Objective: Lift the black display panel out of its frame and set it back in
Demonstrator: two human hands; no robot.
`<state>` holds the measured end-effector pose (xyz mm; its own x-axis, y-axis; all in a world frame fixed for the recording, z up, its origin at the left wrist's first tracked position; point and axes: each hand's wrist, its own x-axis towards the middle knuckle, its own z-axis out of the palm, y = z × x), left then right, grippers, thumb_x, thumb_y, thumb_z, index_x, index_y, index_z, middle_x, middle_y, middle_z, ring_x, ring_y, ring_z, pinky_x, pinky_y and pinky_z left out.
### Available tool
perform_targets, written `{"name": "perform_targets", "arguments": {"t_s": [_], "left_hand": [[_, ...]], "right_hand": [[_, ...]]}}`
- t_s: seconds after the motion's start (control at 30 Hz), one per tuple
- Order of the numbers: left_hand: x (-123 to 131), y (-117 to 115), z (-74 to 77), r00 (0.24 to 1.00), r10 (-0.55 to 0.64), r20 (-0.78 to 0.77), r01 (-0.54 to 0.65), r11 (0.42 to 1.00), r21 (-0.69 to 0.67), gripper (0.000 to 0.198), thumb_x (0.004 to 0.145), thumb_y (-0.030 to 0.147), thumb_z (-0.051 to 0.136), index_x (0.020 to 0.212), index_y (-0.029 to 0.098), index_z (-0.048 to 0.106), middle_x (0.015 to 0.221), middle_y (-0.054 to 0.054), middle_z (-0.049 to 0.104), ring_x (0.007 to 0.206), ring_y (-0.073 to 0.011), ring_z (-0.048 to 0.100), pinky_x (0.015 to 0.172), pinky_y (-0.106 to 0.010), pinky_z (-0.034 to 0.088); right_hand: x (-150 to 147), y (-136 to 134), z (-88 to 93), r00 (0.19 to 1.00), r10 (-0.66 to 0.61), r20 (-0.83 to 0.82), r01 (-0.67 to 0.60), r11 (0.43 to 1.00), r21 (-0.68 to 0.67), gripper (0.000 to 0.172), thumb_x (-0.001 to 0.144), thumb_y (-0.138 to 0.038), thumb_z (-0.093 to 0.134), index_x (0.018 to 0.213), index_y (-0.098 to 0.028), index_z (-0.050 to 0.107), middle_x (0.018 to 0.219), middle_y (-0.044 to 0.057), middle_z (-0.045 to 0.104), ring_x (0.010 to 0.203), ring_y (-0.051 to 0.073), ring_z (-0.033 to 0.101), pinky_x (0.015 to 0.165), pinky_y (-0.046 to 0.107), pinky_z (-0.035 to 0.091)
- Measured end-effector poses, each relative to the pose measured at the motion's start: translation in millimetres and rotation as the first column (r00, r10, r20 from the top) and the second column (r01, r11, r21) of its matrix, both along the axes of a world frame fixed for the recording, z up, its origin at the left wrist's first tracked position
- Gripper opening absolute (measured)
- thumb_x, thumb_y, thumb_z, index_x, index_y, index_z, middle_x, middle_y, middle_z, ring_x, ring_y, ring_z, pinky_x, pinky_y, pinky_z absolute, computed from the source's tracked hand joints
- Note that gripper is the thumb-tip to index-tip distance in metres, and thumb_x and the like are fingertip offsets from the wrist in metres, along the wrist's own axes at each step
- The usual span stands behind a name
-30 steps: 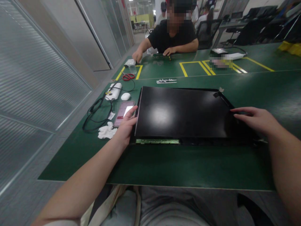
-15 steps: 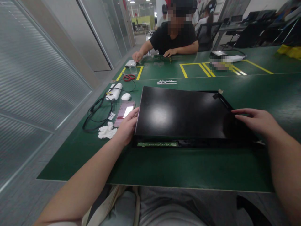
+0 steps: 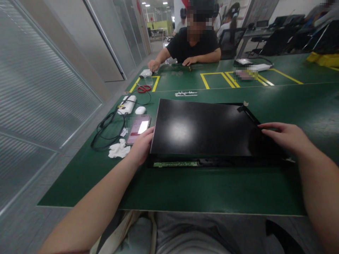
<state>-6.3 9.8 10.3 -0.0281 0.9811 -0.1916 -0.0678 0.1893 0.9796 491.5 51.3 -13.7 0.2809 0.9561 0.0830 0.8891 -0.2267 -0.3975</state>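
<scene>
A large black display panel (image 3: 203, 128) lies flat on the green table (image 3: 201, 190), resting in a black frame whose near edge shows a thin green circuit strip (image 3: 176, 164). My left hand (image 3: 140, 146) grips the panel's left edge, fingers curled round it. My right hand (image 3: 287, 137) holds the panel's right edge, fingers stretched along the top and thumb side hidden. The panel's near edge sits slightly raised above the frame.
Left of the panel lie a phone with a lit screen (image 3: 138, 124), a crumpled white tissue (image 3: 118, 149), a black cable loop (image 3: 107, 130), a white mouse (image 3: 140, 110) and red scissors (image 3: 144, 88). A person in black (image 3: 194, 44) works at the far side. Yellow tape marks the far table.
The panel has shifted slightly in its frame under both hands; the circuit strip at the near edge looks narrower. The view has dipped a little. Hands keep their grips.
</scene>
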Motion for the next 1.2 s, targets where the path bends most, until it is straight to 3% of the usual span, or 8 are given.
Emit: {"name": "perform_targets", "arguments": {"t_s": [0.23, 0.47, 0.67, 0.77, 0.93, 1.03, 1.2], "left_hand": [[0, 0, -1.3, 0.999, 0.048, 0.011, -0.048, 0.999, -0.025, 0.052, 0.069, 0.041, 0.081, 0.118, 0.023, 0.077, 0.111, -0.007, 0.079, 0.108, -0.0341, 0.072, 0.084, -0.041, 0.061], [4, -1, -3.9, 0.998, 0.061, -0.019, -0.062, 0.998, -0.019, 0.054, 0.072, 0.044, 0.078, 0.121, 0.021, 0.072, 0.103, -0.007, 0.079, 0.099, -0.0308, 0.073, 0.081, -0.04, 0.06], [6, -2, -6.0, 0.997, 0.068, -0.029, -0.067, 0.997, 0.048, 0.053, 0.076, 0.043, 0.076, 0.125, 0.023, 0.072, 0.106, -0.005, 0.079, 0.103, -0.0299, 0.073, 0.083, -0.039, 0.061], [6, 0, -8.4, 0.996, 0.088, 0.033, -0.089, 0.995, 0.05, 0.051, 0.079, 0.042, 0.073, 0.125, 0.021, 0.073, 0.108, -0.006, 0.081, 0.107, -0.0311, 0.073, 0.087, -0.04, 0.061], [7, -2, -5.9, 0.982, -0.021, 0.19, 0.006, 0.997, 0.077, 0.062, 0.081, 0.065, 0.068, 0.121, 0.018, 0.076, 0.116, -0.01, 0.081, 0.118, -0.0376, 0.071, 0.095, -0.046, 0.06], [7, -6, -0.4, 0.994, -0.036, 0.107, 0.021, 0.99, 0.142, 0.057, 0.074, 0.05, 0.085, 0.122, 0.02, 0.077, 0.124, -0.009, 0.079, 0.125, -0.039, 0.067, 0.103, -0.047, 0.057], [5, -11, 3.8, 0.996, -0.041, 0.075, 0.029, 0.987, 0.158, 0.063, 0.071, 0.039, 0.09, 0.13, 0.023, 0.076, 0.13, -0.007, 0.078, 0.134, -0.0389, 0.063, 0.114, -0.049, 0.05]], "right_hand": [[-17, -5, 14.5, 0.986, -0.139, -0.088, 0.132, 0.988, -0.083, 0.043, 0.074, -0.044, 0.063, 0.107, -0.025, 0.084, 0.08, 0.006, 0.075, 0.075, 0.027, 0.069, 0.073, 0.041, 0.053], [-14, -5, 12.0, 0.988, -0.125, -0.094, 0.117, 0.989, -0.088, 0.045, 0.075, -0.043, 0.063, 0.111, -0.025, 0.083, 0.083, 0.006, 0.075, 0.078, 0.026, 0.068, 0.077, 0.042, 0.053], [-19, -7, 16.3, 0.985, -0.141, -0.099, 0.132, 0.987, -0.096, 0.044, 0.075, -0.041, 0.064, 0.11, -0.023, 0.084, 0.08, 0.006, 0.074, 0.078, 0.025, 0.067, 0.079, 0.042, 0.052], [-23, -8, 18.6, 0.983, -0.152, -0.104, 0.141, 0.985, -0.102, 0.043, 0.076, -0.039, 0.064, 0.112, -0.024, 0.083, 0.079, 0.005, 0.073, 0.077, 0.025, 0.067, 0.079, 0.041, 0.052], [-20, -5, 16.4, 0.988, -0.135, -0.076, 0.129, 0.988, -0.081, 0.036, 0.077, -0.037, 0.066, 0.106, -0.025, 0.084, 0.075, 0.004, 0.071, 0.072, 0.024, 0.066, 0.077, 0.041, 0.052], [-19, -6, 14.8, 0.986, -0.137, -0.09, 0.13, 0.988, -0.082, 0.035, 0.077, -0.037, 0.066, 0.105, -0.026, 0.083, 0.071, 0.003, 0.07, 0.07, 0.024, 0.066, 0.074, 0.041, 0.052], [-21, -8, 16.1, 0.98, -0.164, -0.115, 0.155, 0.985, -0.078, 0.033, 0.076, -0.036, 0.068, 0.104, -0.026, 0.083, 0.071, 0.003, 0.07, 0.07, 0.024, 0.065, 0.077, 0.042, 0.052]]}}
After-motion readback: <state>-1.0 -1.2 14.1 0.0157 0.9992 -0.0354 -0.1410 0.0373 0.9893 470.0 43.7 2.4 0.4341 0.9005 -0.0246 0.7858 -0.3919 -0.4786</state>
